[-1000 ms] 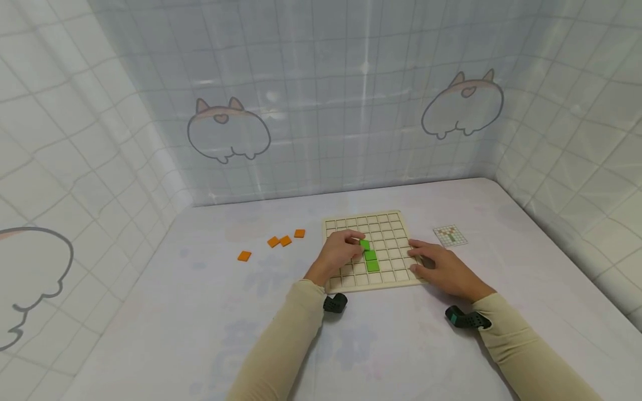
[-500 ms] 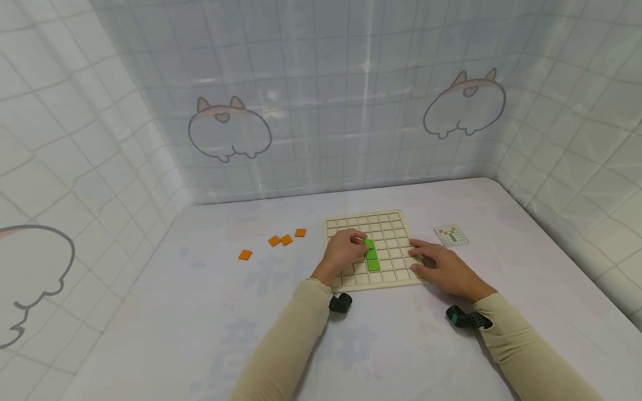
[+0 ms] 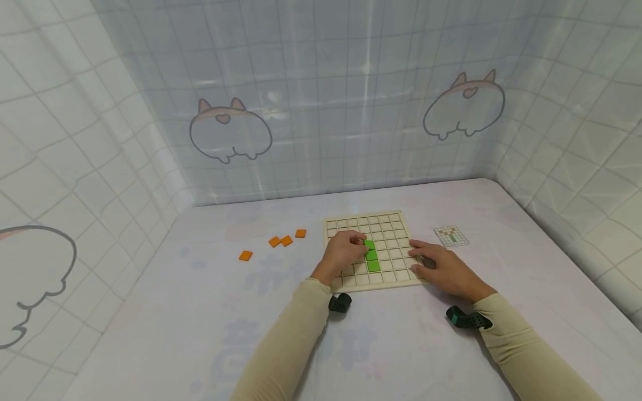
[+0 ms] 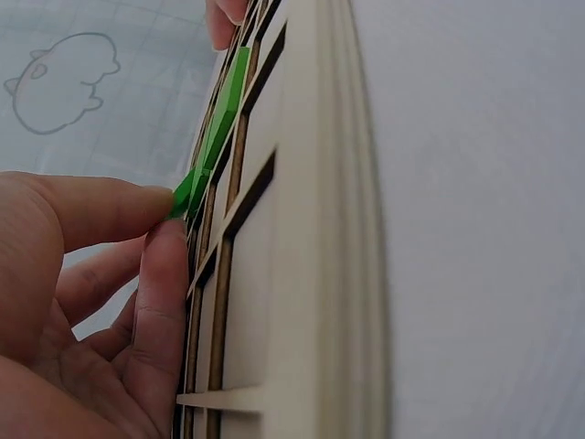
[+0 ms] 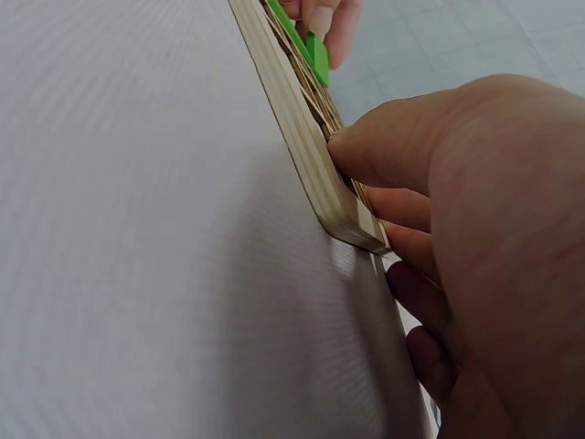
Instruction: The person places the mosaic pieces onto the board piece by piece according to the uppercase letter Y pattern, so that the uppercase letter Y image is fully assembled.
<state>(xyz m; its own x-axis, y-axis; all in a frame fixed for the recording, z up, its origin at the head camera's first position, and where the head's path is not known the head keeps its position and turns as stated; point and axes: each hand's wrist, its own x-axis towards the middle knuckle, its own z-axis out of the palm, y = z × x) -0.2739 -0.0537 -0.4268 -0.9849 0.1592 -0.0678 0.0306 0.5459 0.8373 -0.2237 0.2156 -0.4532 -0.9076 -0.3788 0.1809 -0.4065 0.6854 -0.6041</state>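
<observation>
A pale wooden grid board (image 3: 394, 262) lies on the table. Two square green tiles (image 3: 373, 265) sit in neighbouring cells, one behind the other. My left hand (image 3: 343, 252) pinches a third green tile (image 4: 183, 196) between thumb and finger, at the far end of that row. In the left wrist view this tile is tilted against the grid, its near end raised. My right hand (image 3: 445, 269) rests on the board's right edge. In the right wrist view its thumb (image 5: 379, 142) touches the board near a corner and the fingers lie loosely bent along the edge.
Several loose orange tiles (image 3: 286, 240) lie on the table left of the board. To the right lies a small card (image 3: 451, 235) with a printed grid pattern in green and orange-brown. Tile-patterned sheeting (image 3: 321, 139) encloses the table at the back and sides.
My left hand has moved slightly right with the green tile, which now lines up with the other two; it has barely moved in the last half second. My right hand stays in place.
</observation>
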